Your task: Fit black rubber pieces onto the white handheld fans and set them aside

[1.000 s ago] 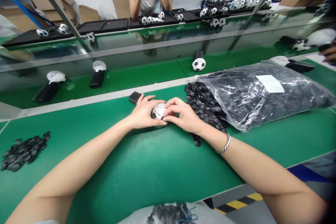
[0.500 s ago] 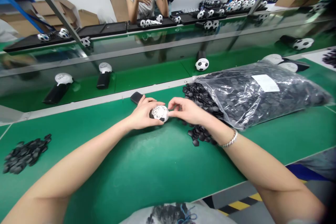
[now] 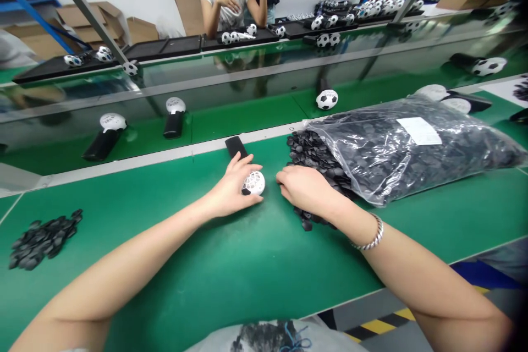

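Across a green conveyor belt [image 3: 251, 115], a co-worker in a white top [image 3: 231, 11] sits behind black trays [image 3: 181, 45] and football-patterned balls. On the belt lie one such patterned ball [image 3: 327, 99] and two black-handled pieces with white heads [image 3: 175, 105].

At the near green table [image 3: 181, 275], the person's left hand [image 3: 231, 190] curves around a white openwork ball [image 3: 254, 182], fingers along its far side and thumb along its near side, thumb and forefinger tips apart. The ball sits within this grasp, its pierced face upward. A black handle [image 3: 236, 146] shows just beyond the fingers; the hand hides whether the two join.

The right hand [image 3: 307, 190], a twisted bracelet [image 3: 378, 234] on its wrist, is just right of the ball and apart from it. Its fingers curl under, back of the hand upward; whether they pinch anything cannot be told. It overlaps the edge of a heap of black pieces [image 3: 311, 151] spilling from a clear plastic bag [image 3: 383, 165]. A smaller pile [image 3: 43, 242] lies far left.
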Available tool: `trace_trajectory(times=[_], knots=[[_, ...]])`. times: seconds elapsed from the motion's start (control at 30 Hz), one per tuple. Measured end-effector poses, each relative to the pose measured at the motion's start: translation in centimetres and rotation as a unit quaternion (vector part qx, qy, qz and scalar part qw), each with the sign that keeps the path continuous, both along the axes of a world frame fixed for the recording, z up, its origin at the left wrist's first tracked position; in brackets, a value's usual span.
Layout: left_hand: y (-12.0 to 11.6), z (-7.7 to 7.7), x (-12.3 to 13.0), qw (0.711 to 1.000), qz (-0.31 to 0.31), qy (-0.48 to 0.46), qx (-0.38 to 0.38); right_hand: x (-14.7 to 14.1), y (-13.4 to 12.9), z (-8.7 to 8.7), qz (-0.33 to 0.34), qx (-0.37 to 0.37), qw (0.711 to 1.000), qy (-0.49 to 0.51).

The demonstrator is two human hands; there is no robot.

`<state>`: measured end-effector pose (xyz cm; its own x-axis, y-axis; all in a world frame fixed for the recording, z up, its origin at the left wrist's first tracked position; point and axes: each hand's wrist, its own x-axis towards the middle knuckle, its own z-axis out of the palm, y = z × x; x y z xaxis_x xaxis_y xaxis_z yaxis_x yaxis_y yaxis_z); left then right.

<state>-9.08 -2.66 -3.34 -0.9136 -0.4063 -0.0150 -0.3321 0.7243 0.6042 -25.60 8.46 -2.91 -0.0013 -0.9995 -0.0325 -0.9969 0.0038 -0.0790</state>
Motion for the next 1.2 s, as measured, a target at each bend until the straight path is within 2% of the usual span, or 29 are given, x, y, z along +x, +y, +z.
trace_trajectory(times=[0.13, 0.3, 0.53, 0.7, 0.83, 1.0, 1.2], knots=[[-0.5, -0.4, 0.0, 0.996, -0.079, 0.028, 0.015, -0.7, 0.1, -0.3, 0.003, -0.015, 1.0, -0.02], [-1.4, 0.0, 0.2, 0.991, -0.126, 0.025, 0.029, -1.2, 0.2, 0.3, 0.002, -0.036, 0.985, -0.17], [-1.1, -0.1, 0.1, 0.993, -0.115, 0.024, 0.023, 0.2, 0.2, 0.7, 0.056, -0.062, 0.941, -0.328], [-1.1, -0.3, 0.1, 0.993, -0.108, 0.031, 0.025, 0.8, -0.1, -0.1, 0.027, -0.094, 0.908, -0.407], [-1.1, -0.4, 0.0, 0.994, -0.097, 0.038, 0.036, 1.1, -0.5, -1.1, 0.0, -0.077, 0.878, -0.472], [-0.8, -0.3, -0.3, 0.993, -0.102, 0.057, 0.019, 1.3, -1.0, -1.7, -0.015, -0.092, 0.863, -0.497], [-0.3, -0.3, -0.7, 0.994, -0.09, 0.069, 0.009, 1.6, -1.3, -1.6, -0.038, -0.059, 0.848, -0.525]])
